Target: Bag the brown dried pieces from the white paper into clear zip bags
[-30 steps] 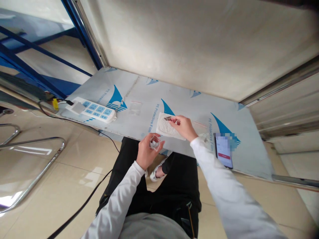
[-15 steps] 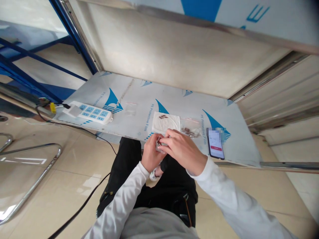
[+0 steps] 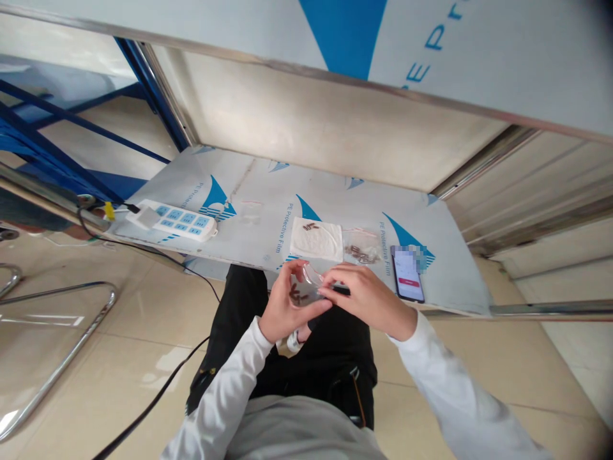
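Between my hands, just in front of the shelf edge, is a small clear plastic bag (image 3: 311,292) with several small brown pieces inside. My left hand (image 3: 282,306) is closed round its left side and lower edge. The fingertips of my right hand (image 3: 357,291) pinch its right edge. Beyond my hands a white cloth-like square (image 3: 318,246) lies on the shelf, a few brown pieces (image 3: 311,227) on its far part. Touching or close to its right side lies another clear bag (image 3: 364,249) holding several brown and metallic-looking pieces, too small to name.
A phone (image 3: 408,281) with a lit screen lies at the shelf's right front. On the left sit a white power strip (image 3: 184,222) and a flat clear bag (image 3: 251,213). A black cable (image 3: 191,259) hangs off the shelf (image 3: 258,176). An upper shelf (image 3: 268,29) overhangs the back.
My hands have moved slightly apart and now hold the clear bag spread between them; before, they were bunched round it. The view has tilted up a little.
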